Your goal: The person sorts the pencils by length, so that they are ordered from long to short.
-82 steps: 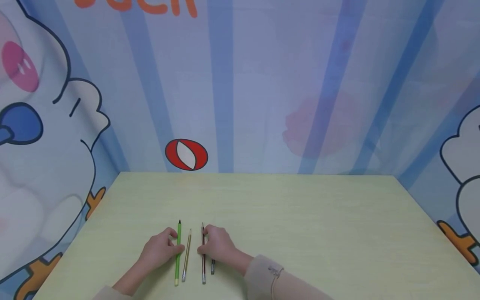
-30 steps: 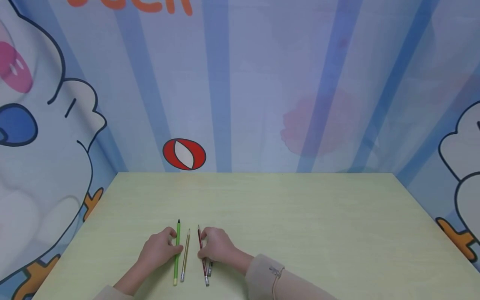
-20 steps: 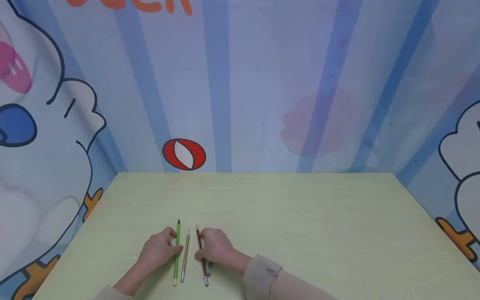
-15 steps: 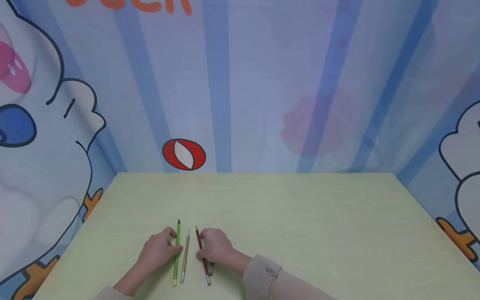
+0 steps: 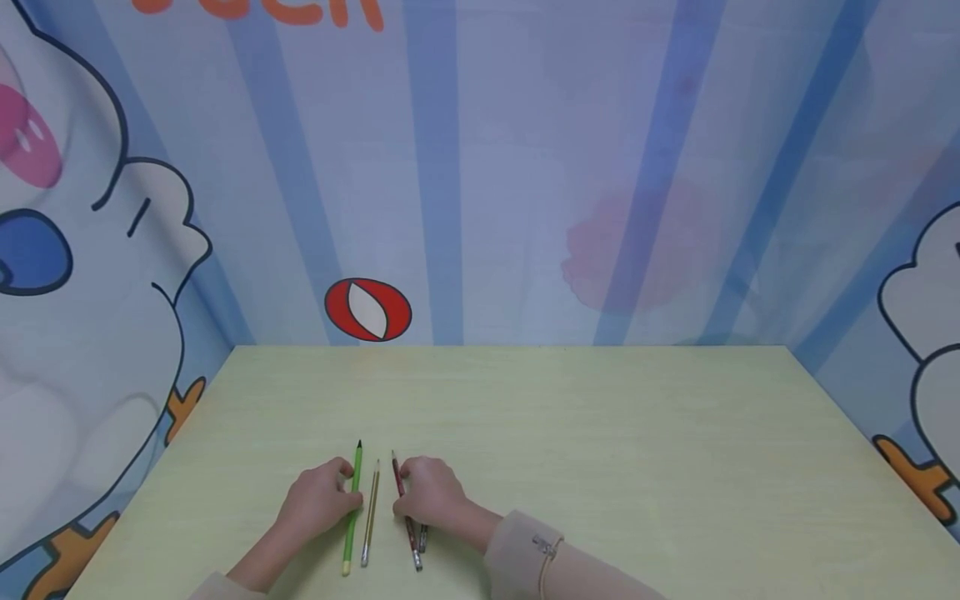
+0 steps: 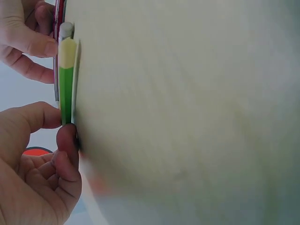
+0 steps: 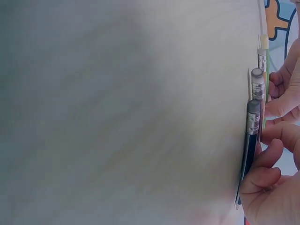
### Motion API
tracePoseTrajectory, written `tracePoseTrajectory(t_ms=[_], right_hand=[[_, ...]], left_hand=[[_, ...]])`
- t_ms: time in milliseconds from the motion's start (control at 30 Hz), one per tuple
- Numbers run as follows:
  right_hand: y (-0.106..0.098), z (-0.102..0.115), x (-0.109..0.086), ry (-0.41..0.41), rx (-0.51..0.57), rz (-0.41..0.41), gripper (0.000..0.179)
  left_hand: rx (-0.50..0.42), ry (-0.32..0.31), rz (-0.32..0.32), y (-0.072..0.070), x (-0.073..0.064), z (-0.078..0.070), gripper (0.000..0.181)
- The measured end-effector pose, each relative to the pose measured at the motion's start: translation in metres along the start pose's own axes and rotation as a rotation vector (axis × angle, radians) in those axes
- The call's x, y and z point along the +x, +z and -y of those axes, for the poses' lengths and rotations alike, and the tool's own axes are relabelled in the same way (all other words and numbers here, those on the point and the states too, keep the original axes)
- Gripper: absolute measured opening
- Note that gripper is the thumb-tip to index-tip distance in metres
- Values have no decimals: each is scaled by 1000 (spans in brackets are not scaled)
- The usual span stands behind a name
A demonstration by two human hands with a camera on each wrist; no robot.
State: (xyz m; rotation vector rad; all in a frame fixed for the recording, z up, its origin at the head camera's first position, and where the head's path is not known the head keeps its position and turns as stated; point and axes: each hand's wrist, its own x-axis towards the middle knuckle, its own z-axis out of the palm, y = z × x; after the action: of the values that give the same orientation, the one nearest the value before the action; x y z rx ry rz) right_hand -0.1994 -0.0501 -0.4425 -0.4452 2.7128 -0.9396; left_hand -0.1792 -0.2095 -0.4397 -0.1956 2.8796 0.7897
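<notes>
My left hand point(image 5: 315, 504) pinches a green pencil point(image 5: 349, 543) with a black tip and pale yellow end, which lies with its tip pointing away. Just right of it rests a thin gold pencil point(image 5: 371, 517) with an eraser end, untouched. Thumb and index finger of my right hand point(image 5: 437, 496) grip a dark red pencil point(image 5: 397, 473), slanted with its tip leaning left. A dark pencil point(image 7: 250, 150) with a grey eraser lies against the fingers in the right wrist view; in the head view the right hand hides most of it.
The pale yellow-green table point(image 5: 600, 458) stretches right and back from the hands. Behind it hangs a blue striped backdrop point(image 5: 510, 167) with cartoon figures, meeting the table's far edge. Beige sleeves point(image 5: 525, 550) cover the forearms.
The dark red pencil has turned from nearly straight to a slant, tip to the left. Lately the green pencil has tilted slightly, its pale end moving left. The gold pencil has stayed put.
</notes>
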Motion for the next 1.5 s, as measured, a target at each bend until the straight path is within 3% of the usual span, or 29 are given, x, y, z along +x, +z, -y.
tracePoseTrajectory(t_ms=[200, 367, 600, 867, 1167, 1500], right_hand=[[0, -4, -1, 13, 124, -24, 33], [-3, -6, -2, 42, 262, -23, 31], [-17, -11, -6, 38, 509, 23, 24], [-34, -26, -12, 21, 615, 32, 21], [-55, -48, -28, 13, 751, 85, 26], [-69, -78, -51, 34, 822, 138, 28]], left_hand=[[-4, -9, 5, 0, 0, 0, 39], [-34, 35, -23, -2, -1, -3, 37], [-172, 50, -43, -5, -4, -22, 33], [-346, 86, -40, 0, -10, -45, 33], [-590, 137, 41, 14, -13, -72, 30], [-669, 267, 213, 37, -17, -88, 36]])
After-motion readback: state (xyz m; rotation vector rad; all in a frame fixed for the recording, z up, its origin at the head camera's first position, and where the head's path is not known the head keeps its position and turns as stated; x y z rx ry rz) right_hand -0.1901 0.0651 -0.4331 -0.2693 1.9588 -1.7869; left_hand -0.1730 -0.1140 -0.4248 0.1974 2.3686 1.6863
